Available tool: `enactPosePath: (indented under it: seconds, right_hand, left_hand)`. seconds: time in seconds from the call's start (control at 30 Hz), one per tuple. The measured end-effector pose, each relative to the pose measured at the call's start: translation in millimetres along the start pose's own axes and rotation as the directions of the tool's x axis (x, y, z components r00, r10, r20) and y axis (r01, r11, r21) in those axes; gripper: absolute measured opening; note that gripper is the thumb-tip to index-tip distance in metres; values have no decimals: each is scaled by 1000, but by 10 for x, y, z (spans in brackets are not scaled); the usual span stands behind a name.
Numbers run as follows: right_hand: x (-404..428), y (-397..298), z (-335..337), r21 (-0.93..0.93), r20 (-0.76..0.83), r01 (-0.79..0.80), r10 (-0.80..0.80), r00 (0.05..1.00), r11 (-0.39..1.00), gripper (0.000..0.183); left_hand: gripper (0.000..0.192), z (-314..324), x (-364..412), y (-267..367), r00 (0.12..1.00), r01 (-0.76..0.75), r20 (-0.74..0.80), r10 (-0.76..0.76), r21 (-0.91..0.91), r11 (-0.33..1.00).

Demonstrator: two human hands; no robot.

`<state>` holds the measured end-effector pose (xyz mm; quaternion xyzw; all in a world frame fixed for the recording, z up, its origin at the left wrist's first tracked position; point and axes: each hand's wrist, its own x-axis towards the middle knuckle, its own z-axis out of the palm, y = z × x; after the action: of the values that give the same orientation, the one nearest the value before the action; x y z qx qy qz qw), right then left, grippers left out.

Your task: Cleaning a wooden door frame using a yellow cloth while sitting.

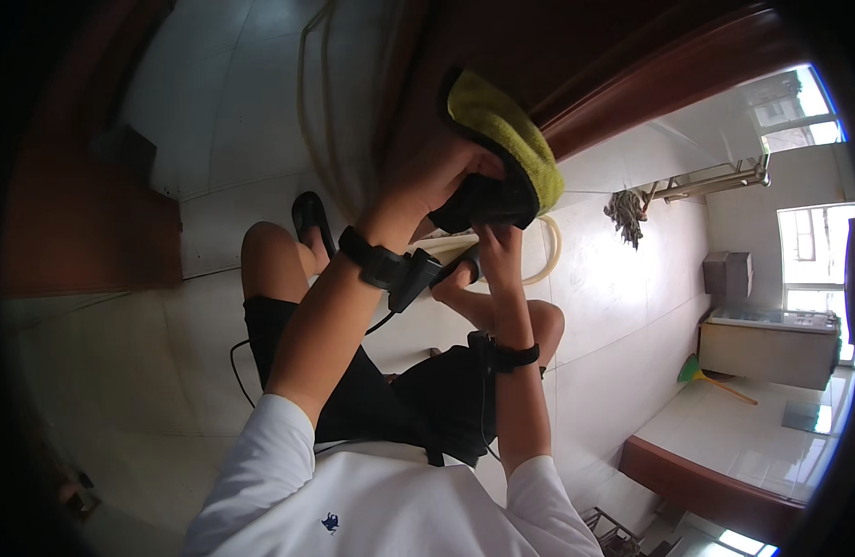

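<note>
A two-sided cloth, yellow-green plush (514,136) on one face and dark on the other, hangs folded in front of me. My left hand (455,174) grips its dark side, thumb and fingers closed over the fabric. At the lower edge, my right hand (500,254) pinches the cloth between its fingers. Part of the left fingers is hidden by the forearm and fabric. Black strapped devices sit on the left wrist (382,261) and right wrist (507,354), each with a thin cable.
A pale hose (554,250) loops across the tiled floor near my feet. Dark red-brown woodwork (664,83) stands just beyond the cloth, with more brown furniture (93,230) at left. A mop head (626,216), a broom (692,369) and a box (727,273) are farther right.
</note>
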<state>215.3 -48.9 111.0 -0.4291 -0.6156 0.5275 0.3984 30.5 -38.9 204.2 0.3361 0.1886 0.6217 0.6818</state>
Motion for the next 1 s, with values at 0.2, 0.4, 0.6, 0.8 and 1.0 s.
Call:
enactPosePath:
  seconds: [0.2, 0.4, 0.6, 0.8, 1.0]
  right_hand:
    - [-105, 93, 157, -230, -72, 108, -128, 989, 967, 24]
    - [22, -749, -58, 132, -267, 486, -441, 857, 864, 10]
    - [165, -871, -34, -28, -219, 391, -388, 895, 920, 22]
    - [169, -347, 55, -359, -101, 264, -319, 942, 895, 26]
    - [124, 172, 101, -498, 102, 293, -280, 954, 816, 27]
  left_hand:
    - [28, -160, -176, -298, 986, 61, -161, -38, 138, 988]
    - [28, 425, -22, 100, 928, -142, 238, 286, -483, 864]
    - [29, 163, 186, 63, 926, -42, 293, 236, -543, 839]
    - [23, -249, 77, -250, 980, -28, 167, 107, -420, 907]
    - [24, -533, -2, -447, 993, 105, -52, -103, 38, 994]
